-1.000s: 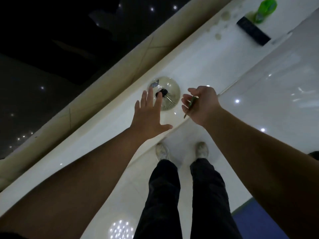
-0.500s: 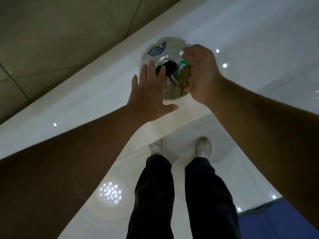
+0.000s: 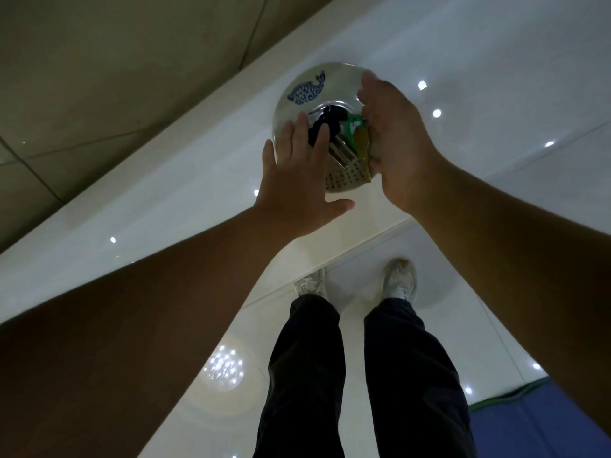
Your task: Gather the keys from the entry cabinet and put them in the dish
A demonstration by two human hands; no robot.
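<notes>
Glazed pale dish (image 3: 337,79), blue fish motif (image 3: 305,90) on its far-left wall, standing on the white cabinet top (image 3: 165,200).

Contents, as I read them from my feed:
- One black-headed key (image 3: 332,119) in the well, with silver blades (image 3: 340,153) fanned toward the near rim.
- One brass key (image 3: 362,143) on a green ring (image 3: 353,122), at the right of the well, hard against the right hand.

Step in hand, by my judgement: the deposit. The brass key sits inside the dish's outline but is not plainly lying free.

Right hand (image 3: 401,140): edge-on over the right side of the dish, palm facing left, fingers reaching far and nearly straight. The thumb is hidden, so I cannot tell whether it pins the brass key or not.

Left hand (image 3: 297,183): flat, fingers spread and straight, holding nothing. Its tips are over the near-left rim and the black key head. Contact with the dish is not readable.

Next move calls for:
- Loosening any hold on the brass key.
- Lifting the right hand clear without snagging the green ring.
- Checking the cabinet for further keys; none shows in view.
</notes>
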